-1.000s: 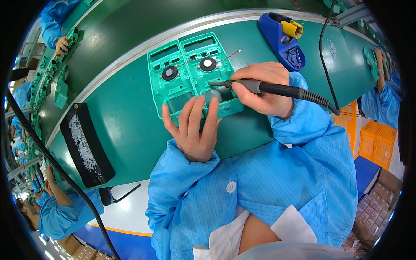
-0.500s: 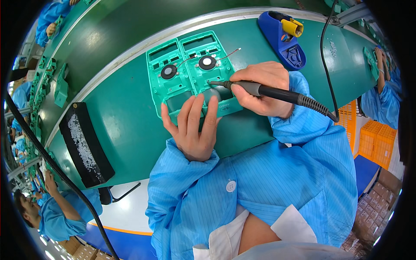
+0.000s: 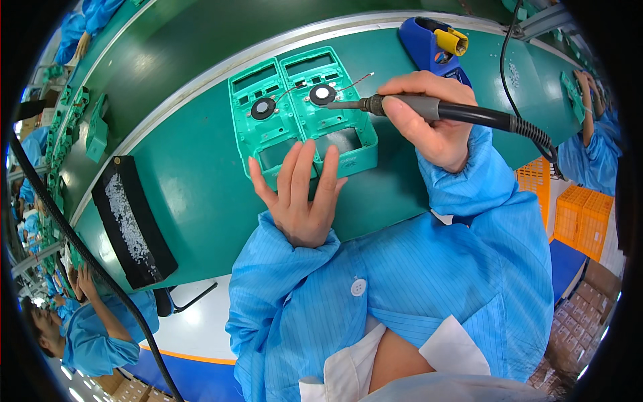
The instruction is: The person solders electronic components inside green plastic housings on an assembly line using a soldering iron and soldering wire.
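Observation:
Two green plastic housings lie side by side on the green bench, a left housing (image 3: 253, 139) and a right housing (image 3: 362, 159). Each carries a round black speaker with a pale centre, the left speaker (image 3: 262, 108) and the right speaker (image 3: 323, 94), with thin wires. My left hand (image 3: 298, 194) lies with fingers spread over the near edges of both housings. In my right hand (image 3: 432, 117) is a soldering iron (image 3: 469, 112), gripped like a pen. Its tip is at the lower edge of the right speaker; whether it touches cannot be told.
A blue soldering iron stand (image 3: 429, 47) with a yellow holder is beyond my right hand. To the left lies a black tray (image 3: 134, 224) of small whitish pieces. A black cable (image 3: 87, 254) crosses the left side. Co-workers in blue sit at both sides; orange crates (image 3: 581, 221) stand right.
The soldering iron in my right hand has moved up and away, from the lower part of the right housing to the edge of its speaker. My left hand stays nearly still.

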A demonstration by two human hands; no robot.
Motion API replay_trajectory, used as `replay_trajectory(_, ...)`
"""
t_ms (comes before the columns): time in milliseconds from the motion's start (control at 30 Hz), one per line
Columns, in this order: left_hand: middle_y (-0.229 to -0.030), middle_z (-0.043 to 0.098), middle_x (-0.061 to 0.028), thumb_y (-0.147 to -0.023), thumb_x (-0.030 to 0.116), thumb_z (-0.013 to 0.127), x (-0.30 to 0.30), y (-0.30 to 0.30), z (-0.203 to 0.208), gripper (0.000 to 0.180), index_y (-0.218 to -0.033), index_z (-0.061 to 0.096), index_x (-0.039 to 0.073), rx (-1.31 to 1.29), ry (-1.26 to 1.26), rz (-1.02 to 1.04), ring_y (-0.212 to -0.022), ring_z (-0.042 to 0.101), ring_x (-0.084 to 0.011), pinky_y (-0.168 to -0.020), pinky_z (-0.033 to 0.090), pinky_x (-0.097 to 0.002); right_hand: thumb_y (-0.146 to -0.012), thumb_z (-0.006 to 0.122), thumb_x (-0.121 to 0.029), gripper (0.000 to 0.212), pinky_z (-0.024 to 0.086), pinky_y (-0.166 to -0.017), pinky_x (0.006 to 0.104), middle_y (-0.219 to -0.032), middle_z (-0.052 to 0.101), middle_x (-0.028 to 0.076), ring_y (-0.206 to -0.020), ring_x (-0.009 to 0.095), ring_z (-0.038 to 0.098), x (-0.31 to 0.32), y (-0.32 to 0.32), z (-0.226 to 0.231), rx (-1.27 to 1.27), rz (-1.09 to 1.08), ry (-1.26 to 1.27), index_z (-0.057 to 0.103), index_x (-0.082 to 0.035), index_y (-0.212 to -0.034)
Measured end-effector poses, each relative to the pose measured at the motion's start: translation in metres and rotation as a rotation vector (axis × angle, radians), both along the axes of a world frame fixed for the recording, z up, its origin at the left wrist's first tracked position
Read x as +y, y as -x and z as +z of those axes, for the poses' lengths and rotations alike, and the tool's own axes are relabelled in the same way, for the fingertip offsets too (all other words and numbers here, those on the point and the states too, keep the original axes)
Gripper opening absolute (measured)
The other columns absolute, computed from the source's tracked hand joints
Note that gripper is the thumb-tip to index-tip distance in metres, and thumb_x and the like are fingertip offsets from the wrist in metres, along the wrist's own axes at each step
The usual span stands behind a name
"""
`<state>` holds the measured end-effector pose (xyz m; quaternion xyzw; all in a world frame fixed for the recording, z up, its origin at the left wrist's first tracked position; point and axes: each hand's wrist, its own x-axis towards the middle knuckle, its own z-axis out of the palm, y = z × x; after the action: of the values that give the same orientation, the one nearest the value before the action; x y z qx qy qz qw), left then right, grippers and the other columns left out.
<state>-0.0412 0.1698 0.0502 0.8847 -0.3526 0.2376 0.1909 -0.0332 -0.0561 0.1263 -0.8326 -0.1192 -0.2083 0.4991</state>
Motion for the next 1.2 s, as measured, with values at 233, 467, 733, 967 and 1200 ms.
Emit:
replay_trajectory(233, -0.135, 0.053, -0.0137, -0.080, 0.033, 0.076, 0.028, 0.008, -0.005, 0.050, -0.125, 0.064, 0.013, -0.055, 0.055, 0.044, -0.124, 0.053, -0.0312, -0.115, 0.014, -0.0618, -0.082, 0.074, -0.010, 0.014, 0.046, -0.051, 0.0245, -0.067, 0.067, 0.007, -0.058, 0.011, 0.061, 0.022, -0.011, 0.001, -0.031, 0.080, -0.076, 0.070, 0.001, -0.090)
replay_trajectory(467, -0.132, 0.056, -0.0098, -0.083, 0.025, 0.075, 0.040, 0.005, -0.006, 0.045, -0.124, 0.064, 0.011, -0.053, 0.010, 0.157, -0.124, 0.053, -0.0288, -0.114, 0.017, -0.0615, -0.082, 0.076, -0.011, 0.018, 0.048, -0.053, 0.0267, -0.074, 0.069, 0.010, -0.060, 0.015, 0.064, 0.051, -0.025, -0.005, 0.042, 0.209, 0.025, 0.070, 0.000, -0.094)
replay_trajectory(733, -0.121, 0.062, -0.0052, -0.086, 0.017, 0.068, 0.035, 0.004, -0.007, 0.030, -0.116, 0.069, 0.015, -0.042, 0.100, 0.193, -0.114, 0.060, -0.0217, -0.111, 0.023, -0.0648, -0.082, 0.077, -0.013, 0.018, 0.050, -0.053, 0.0241, -0.071, 0.068, 0.007, -0.059, 0.010, 0.062, 0.062, -0.033, -0.020, 0.063, 0.168, 0.002, 0.071, -0.001, -0.094)
replay_trajectory(967, -0.120, 0.062, -0.0048, -0.088, 0.018, 0.066, 0.036, 0.004, -0.007, 0.029, -0.117, 0.069, 0.016, -0.033, 0.101, 0.202, -0.114, 0.060, -0.0214, -0.112, 0.023, -0.0643, -0.082, 0.078, -0.012, 0.023, 0.053, -0.056, 0.0264, -0.081, 0.072, 0.011, -0.065, 0.017, 0.070, 0.063, -0.035, -0.019, 0.079, 0.184, 0.115, 0.070, 0.001, -0.099)
replay_trajectory(1200, -0.121, 0.062, -0.0048, -0.088, 0.016, 0.065, 0.037, 0.003, -0.007, 0.029, -0.118, 0.069, 0.016, -0.029, 0.110, 0.195, -0.114, 0.059, -0.0215, -0.112, 0.023, -0.0642, -0.081, 0.078, -0.014, 0.021, 0.051, -0.053, 0.0249, -0.074, 0.069, 0.008, -0.060, 0.012, 0.064, 0.065, -0.036, -0.020, 0.098, 0.182, 0.055, 0.071, -0.002, -0.097)
